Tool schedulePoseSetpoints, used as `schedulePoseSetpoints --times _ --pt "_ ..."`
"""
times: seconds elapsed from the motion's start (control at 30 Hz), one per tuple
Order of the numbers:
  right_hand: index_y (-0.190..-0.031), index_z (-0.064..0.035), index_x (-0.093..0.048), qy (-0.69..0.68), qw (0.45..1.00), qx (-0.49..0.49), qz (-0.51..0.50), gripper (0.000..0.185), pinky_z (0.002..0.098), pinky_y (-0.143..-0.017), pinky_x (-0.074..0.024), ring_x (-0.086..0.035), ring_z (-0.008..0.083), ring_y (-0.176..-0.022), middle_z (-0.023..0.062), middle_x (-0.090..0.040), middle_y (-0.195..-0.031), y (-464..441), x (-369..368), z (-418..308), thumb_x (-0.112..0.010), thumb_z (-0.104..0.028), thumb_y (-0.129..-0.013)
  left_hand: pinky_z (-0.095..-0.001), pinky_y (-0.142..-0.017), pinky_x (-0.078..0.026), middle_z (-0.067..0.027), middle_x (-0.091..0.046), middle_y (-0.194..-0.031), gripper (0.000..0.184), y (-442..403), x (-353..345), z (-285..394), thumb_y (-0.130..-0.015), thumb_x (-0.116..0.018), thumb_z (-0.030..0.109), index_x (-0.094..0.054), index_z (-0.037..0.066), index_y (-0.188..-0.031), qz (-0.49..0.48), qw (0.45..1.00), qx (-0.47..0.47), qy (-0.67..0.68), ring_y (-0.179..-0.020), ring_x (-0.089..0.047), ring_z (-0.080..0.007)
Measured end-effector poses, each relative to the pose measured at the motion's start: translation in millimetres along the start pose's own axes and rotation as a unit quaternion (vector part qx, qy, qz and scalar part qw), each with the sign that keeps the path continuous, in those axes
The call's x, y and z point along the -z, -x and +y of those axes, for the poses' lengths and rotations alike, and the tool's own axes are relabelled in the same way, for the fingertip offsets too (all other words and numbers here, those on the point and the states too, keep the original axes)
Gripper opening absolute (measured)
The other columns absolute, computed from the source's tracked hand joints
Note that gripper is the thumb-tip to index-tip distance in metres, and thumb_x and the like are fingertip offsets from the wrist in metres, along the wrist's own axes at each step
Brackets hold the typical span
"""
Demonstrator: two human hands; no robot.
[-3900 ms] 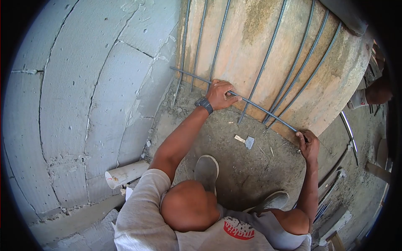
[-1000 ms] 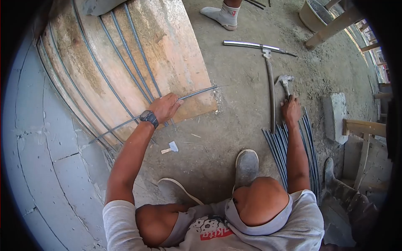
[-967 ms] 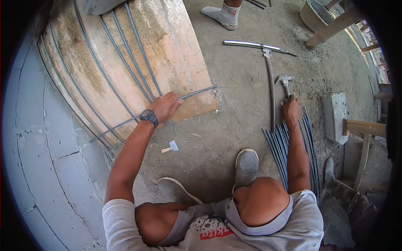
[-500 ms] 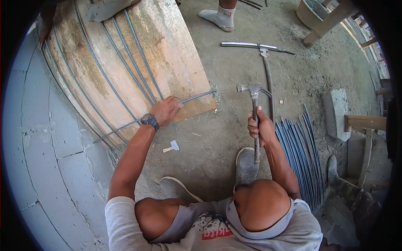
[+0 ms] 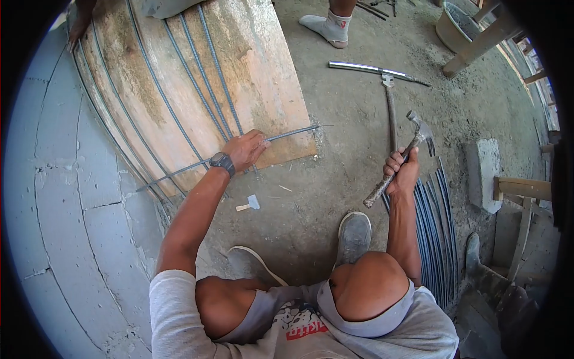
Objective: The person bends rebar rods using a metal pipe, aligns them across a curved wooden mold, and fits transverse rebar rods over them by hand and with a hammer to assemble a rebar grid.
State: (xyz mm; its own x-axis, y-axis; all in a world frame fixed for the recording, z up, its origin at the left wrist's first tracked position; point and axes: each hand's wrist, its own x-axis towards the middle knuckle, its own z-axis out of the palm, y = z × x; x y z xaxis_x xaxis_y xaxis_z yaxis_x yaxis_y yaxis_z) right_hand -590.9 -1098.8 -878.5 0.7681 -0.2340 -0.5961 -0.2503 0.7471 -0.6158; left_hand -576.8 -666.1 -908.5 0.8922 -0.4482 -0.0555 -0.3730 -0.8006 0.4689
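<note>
My left hand (image 5: 245, 149), with a dark watch at the wrist, grips a crosswise rebar (image 5: 293, 132) near the lower edge of a plywood sheet (image 5: 263, 78). Several long ribbed bars (image 5: 160, 90) lie lengthwise on the sheet and meet the crosswise one. In my right hand (image 5: 403, 170) is a claw hammer (image 5: 412, 141), held by its handle above the floor, head up and to the right. A bundle of cut bars (image 5: 436, 227) lies beside my right forearm. A small piece with a wooden stub (image 5: 253, 203) rests on the floor below the sheet.
A bar-bending tool (image 5: 391, 107) lies on the floor beyond the hammer. A concrete block (image 5: 483, 173) and timber (image 5: 523, 188) stand at right. Another person's socked foot (image 5: 330, 28) is at the top, near a bucket (image 5: 457, 29). A grey block wall (image 5: 89, 239) runs along the left.
My right hand has lifted the hammer off the floor and brought it nearer, then tilted its head rightward. My left hand has stayed on the crosswise rebar. The view has shifted slightly.
</note>
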Motion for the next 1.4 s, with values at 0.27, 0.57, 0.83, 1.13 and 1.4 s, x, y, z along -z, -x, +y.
schedulePoseSetpoints --times 0.27,0.57,0.83,1.13,1.4 --pt "-0.097 -0.0136 -0.053 0.2 0.936 -0.252 -0.141 0.041 0.0235 -0.039 -0.0276 -0.033 0.0055 -0.047 -0.0063 -0.042 -0.065 23 -37 50 -0.044 -0.052 -0.109 -0.0415 -0.078 -0.059 -0.012 -0.068 -0.117 0.025 2 -2 -5 -0.103 -0.06 0.025 -0.069 0.005 -0.115 0.018 1.0 -0.017 -0.005 -0.098 -0.07 -0.0336" --pt "-0.097 -0.0127 -0.051 0.023 0.999 -0.026 0.002 0.042 0.0254 -0.041 -0.0275 -0.034 0.007 -0.048 -0.0053 -0.04 -0.065 -4 -34 23 -0.039 -0.052 -0.11 -0.0408 -0.08 -0.059 -0.0114 -0.067 -0.12 0.029 2 -3 -10 -0.104 -0.059 0.027 -0.069 0.008 -0.123 0.003 1.0 0.003 -0.016 -0.1 -0.07 -0.0321" --pt "-0.098 -0.0122 -0.052 0.137 0.953 -0.226 -0.151 0.041 0.0255 -0.04 -0.0292 -0.034 0.0067 -0.047 -0.0055 -0.041 -0.065 7 -34 39 -0.041 -0.05 -0.11 -0.0406 -0.083 -0.059 -0.0109 -0.067 -0.122 0.03 10 -4 -10 -0.105 -0.057 0.027 -0.068 0.009 -0.128 0.002 1.0 0.009 -0.014 -0.102 -0.069 -0.0312" --pt "-0.095 -0.0129 -0.05 0.089 0.988 -0.119 -0.029 0.041 0.0273 -0.043 -0.03 -0.035 0.0081 -0.048 -0.0052 -0.041 -0.065 13 -36 50 -0.041 -0.051 -0.109 -0.0411 -0.086 -0.058 -0.0118 -0.067 -0.122 0.033 5 2 -6 -0.106 -0.056 0.029 -0.067 0.009 -0.129 -0.006 1.0 0.01 -0.007 -0.105 -0.068 -0.0324" --pt "-0.098 -0.0119 -0.051 0.096 0.98 -0.15 -0.084 0.041 0.0247 -0.041 -0.0288 -0.035 0.0071 -0.048 -0.0052 -0.042 -0.064 6 -24 26 -0.042 -0.05 -0.109 -0.0415 -0.087 -0.057 -0.0128 -0.068 -0.121 0.032 8 7 -7 -0.106 -0.056 0.028 -0.068 0.007 -0.127 -0.015 1.0 0.026 0.001 -0.105 -0.068 -0.0329"
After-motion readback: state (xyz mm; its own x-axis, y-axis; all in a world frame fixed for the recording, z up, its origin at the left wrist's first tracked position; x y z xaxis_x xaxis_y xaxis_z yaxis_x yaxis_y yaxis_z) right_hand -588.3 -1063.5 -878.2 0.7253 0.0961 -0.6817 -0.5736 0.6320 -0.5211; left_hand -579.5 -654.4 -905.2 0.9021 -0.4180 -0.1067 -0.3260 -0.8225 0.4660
